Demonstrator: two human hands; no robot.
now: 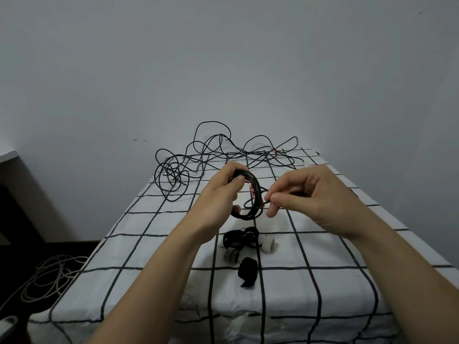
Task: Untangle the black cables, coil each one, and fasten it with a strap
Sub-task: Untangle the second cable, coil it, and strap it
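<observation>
My left hand [224, 192] grips a coil of black cable [255, 192] held upright above the table, thumb pressed on its top. My right hand [305, 192] pinches the loose end of that cable [265, 201] between thumb and forefinger just right of the coil. A tangle of black cables [206, 160] sprawls over the far end of the table. Below my hands lie several straps: black ones [239, 238], a black one nearer me [248, 270], and white ones [269, 244].
The table wears a white cloth with a black grid [149, 244]; its front edge drops off near me. A pale wall stands behind it. Light-coloured cables [49, 276] lie on the dark floor to the left.
</observation>
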